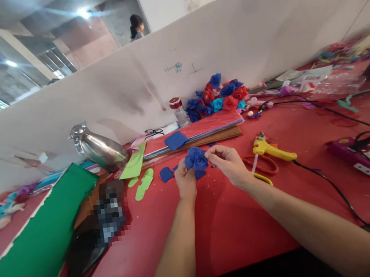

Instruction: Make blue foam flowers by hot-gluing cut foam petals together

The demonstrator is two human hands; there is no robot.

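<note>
A blue paper flower [195, 158] is held up over the red table, between my two hands. My left hand [185, 179] grips it from below on its left side. With thumb and forefinger together, my right hand [227, 164] pinches the flower's right edge. Blue paper pieces [167, 174] lie on the table just left of the flower, and one more shows partly behind it. Green paper leaves [143, 185] rest farther left. To the right of my right hand lies a yellow glue gun [274, 149] with its cord trailing toward me.
Finished blue and red flowers [221, 93] are heaped by the white partition [125, 87], beside a glass jar [179, 112]. A steel jug [98, 147] and green board [46, 245] stand left. Stacked paper sheets [194, 135] lie ahead; a purple power strip [364, 157] sits right. A person [136, 27] is beyond.
</note>
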